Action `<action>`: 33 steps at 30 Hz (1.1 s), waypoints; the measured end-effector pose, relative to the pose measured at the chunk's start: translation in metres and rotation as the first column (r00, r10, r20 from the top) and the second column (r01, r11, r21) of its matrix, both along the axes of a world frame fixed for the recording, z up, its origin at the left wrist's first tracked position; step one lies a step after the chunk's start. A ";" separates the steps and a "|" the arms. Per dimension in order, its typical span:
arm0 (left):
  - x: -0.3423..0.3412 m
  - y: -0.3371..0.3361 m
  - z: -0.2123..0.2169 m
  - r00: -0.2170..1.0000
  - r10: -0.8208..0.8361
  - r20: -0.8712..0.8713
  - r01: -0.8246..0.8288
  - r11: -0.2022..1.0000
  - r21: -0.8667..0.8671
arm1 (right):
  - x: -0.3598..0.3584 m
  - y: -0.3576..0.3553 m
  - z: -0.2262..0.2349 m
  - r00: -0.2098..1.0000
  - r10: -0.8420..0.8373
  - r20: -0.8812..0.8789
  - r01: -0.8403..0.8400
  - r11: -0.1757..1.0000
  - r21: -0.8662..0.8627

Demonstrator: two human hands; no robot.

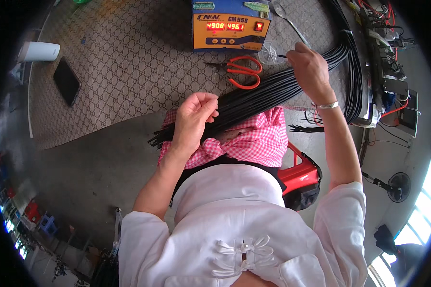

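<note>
A thick bundle of black cables (268,88) runs from the table across my lap, its cut ends (159,137) spreading at the left. Over its left part is my left hand (195,117), fingers curled in with the tips together; anything in them is too small or hidden to tell. My right hand (310,69), farther up and right, pinches a thin black piece (283,56) whose tip points left. That tip is at the edge of a small clear plastic dish (270,53). Between the hands, beyond the bundle, lie scissors with orange handles (244,71).
A blue and yellow box with red digital displays (232,26) stands at the back. A spoon (290,22) lies right of it. Toward the left edge are a dark phone (67,81) and a white cup (39,51). Wires and equipment (388,43) crowd the right side.
</note>
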State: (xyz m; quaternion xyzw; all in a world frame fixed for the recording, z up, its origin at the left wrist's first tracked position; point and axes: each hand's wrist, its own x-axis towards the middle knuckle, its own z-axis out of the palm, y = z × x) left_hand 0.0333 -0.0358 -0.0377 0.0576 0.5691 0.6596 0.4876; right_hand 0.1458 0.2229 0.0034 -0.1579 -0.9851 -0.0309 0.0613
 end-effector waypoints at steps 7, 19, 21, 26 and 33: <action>-0.001 -0.001 -0.001 1.000 -0.003 0.024 0.003 1.000 0.011 | -0.017 0.008 0.012 0.980 0.070 0.185 -0.086 0.993 0.082; -0.002 -0.001 -0.001 0.999 -0.023 0.024 0.023 0.999 0.026 | -0.019 0.014 0.053 0.998 0.021 -0.065 -0.030 0.988 -0.154; -0.003 0.000 -0.001 0.999 -0.029 0.022 0.029 0.999 0.016 | -0.023 0.019 0.061 0.989 0.013 -0.144 -0.042 0.979 -0.199; -0.004 0.000 -0.002 0.998 -0.030 0.048 0.029 0.999 0.028 | -0.054 0.023 0.079 0.950 -0.015 -0.312 -0.074 0.959 -0.273; -0.005 -0.001 -0.004 0.997 -0.046 0.060 0.043 0.998 0.042 | -0.110 0.021 0.091 0.967 0.008 -0.254 -0.070 0.970 -0.234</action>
